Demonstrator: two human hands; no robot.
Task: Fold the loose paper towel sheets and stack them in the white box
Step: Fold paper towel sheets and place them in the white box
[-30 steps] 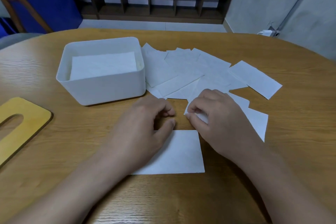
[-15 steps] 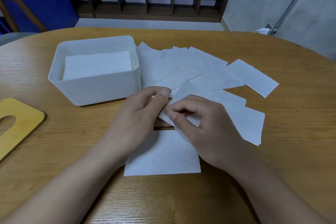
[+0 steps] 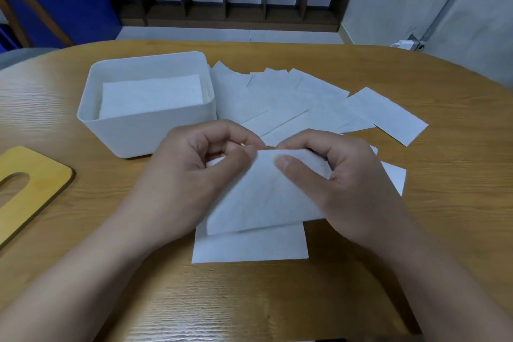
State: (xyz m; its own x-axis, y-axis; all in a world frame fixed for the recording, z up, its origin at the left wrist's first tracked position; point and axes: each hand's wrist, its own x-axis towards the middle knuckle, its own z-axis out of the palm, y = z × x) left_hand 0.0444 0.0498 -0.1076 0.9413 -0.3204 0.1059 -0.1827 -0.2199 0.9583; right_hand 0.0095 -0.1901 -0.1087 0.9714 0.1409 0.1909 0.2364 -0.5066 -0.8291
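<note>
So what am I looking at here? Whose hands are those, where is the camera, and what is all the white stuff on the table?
There is no machine here, only a person. The camera sits on the person's head and looks down, so you see their own arms, as if you were them.

The left hand and the right hand both pinch the top edge of one paper towel sheet, lifted off the wooden table. Under it lies another sheet, flat on the table.

Behind the hands, more loose sheets are spread out, overlapping each other. To their left stands a white box with a stack of towels already inside.

At the left edge lies a yellow wooden board with a long hole in it. I cannot tell for sure what it is for.
</note>
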